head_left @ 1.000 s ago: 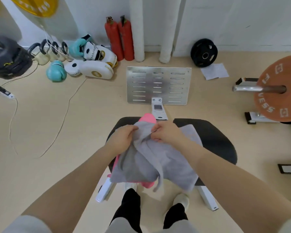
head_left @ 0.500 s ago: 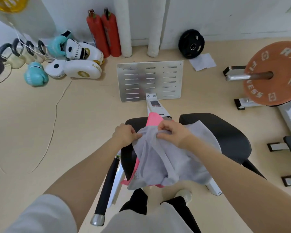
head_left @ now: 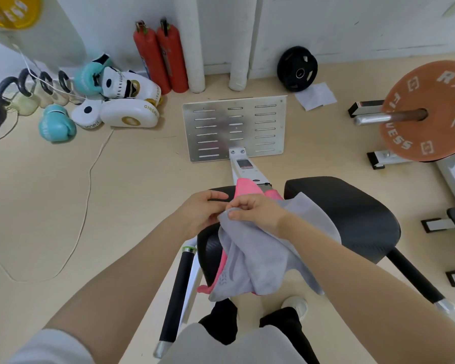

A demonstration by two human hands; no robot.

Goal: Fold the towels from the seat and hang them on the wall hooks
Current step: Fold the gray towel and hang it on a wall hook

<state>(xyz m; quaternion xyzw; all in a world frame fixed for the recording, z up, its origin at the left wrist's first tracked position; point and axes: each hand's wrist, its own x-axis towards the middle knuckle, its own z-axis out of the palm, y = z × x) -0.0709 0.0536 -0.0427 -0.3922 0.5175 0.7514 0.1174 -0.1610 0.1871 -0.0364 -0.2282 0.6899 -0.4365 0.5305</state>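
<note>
A grey towel (head_left: 260,253) hangs bunched over the black padded seat (head_left: 352,219), trailing down its near edge. My right hand (head_left: 258,211) pinches the towel's upper edge between thumb and fingers. My left hand (head_left: 200,211) meets it from the left and grips the same gathered edge. A pink towel (head_left: 247,190) lies under the grey one; its far end pokes out beyond my hands and a strip shows at the lower left. No wall hooks are in view.
A metal footplate (head_left: 237,127) lies on the floor past the seat. Two red extinguishers (head_left: 160,53), boxing gloves and pads (head_left: 116,101) and kettlebells (head_left: 24,95) line the far left wall. An orange barbell plate (head_left: 431,111) stands right; a cable (head_left: 84,206) loops left.
My hands have drawn close together at the grey towel's top edge, bunching it. The view has shifted, so the seat sits further right and its handle bar shows.
</note>
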